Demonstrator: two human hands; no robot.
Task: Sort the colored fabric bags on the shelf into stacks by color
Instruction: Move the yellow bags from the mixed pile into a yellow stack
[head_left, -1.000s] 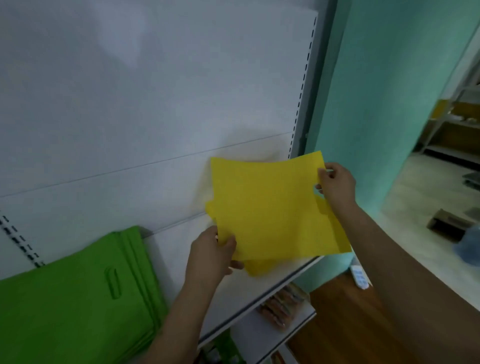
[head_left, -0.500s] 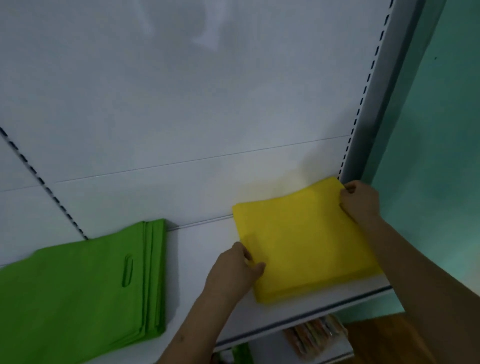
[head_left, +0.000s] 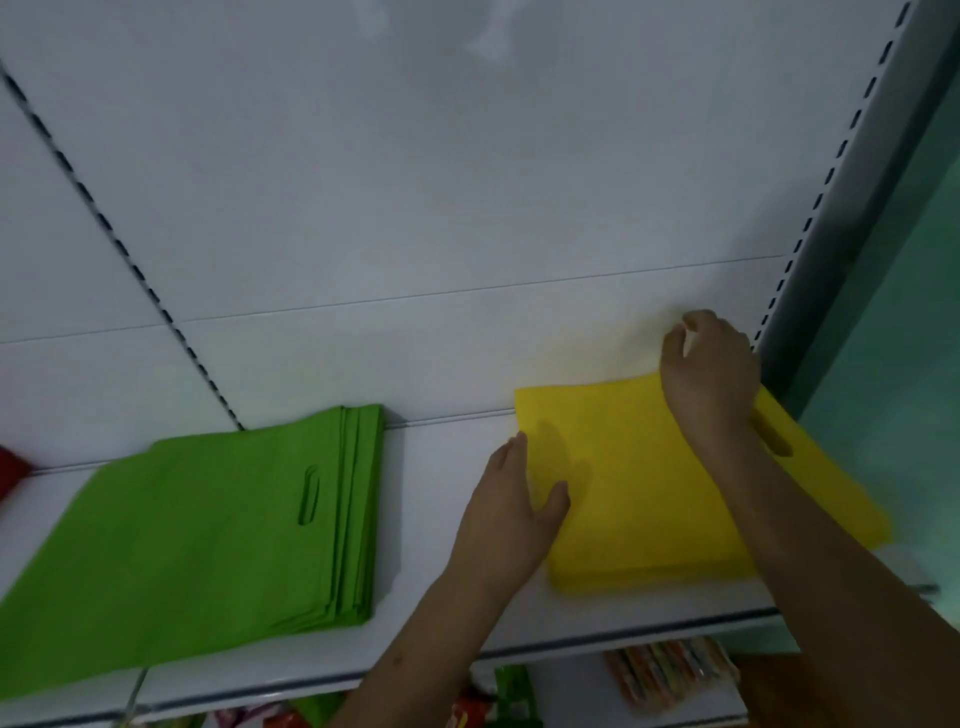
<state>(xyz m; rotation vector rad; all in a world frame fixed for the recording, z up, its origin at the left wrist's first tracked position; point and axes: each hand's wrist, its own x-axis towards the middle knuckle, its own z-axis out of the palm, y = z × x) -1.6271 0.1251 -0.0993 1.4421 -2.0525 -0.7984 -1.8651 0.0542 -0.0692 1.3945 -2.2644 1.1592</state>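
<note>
Head view: yellow bags (head_left: 649, 493) lie stacked at right of the shelf (head_left: 447, 519), green bags (head_left: 208, 530) at lower left. Left hand (head_left: 511, 512) rests flat, fingers straight, on the yellow stack's left edge; right hand (head_left: 709, 374) hovers at its far corner, grip loosely curled, empty.

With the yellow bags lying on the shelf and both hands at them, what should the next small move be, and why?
Probably withdraw both hands. The yellow stack lies flat on the shelf, apart from the green stack; the left hand rests open at its edge, and the right hand hovers, holding nothing.
</note>
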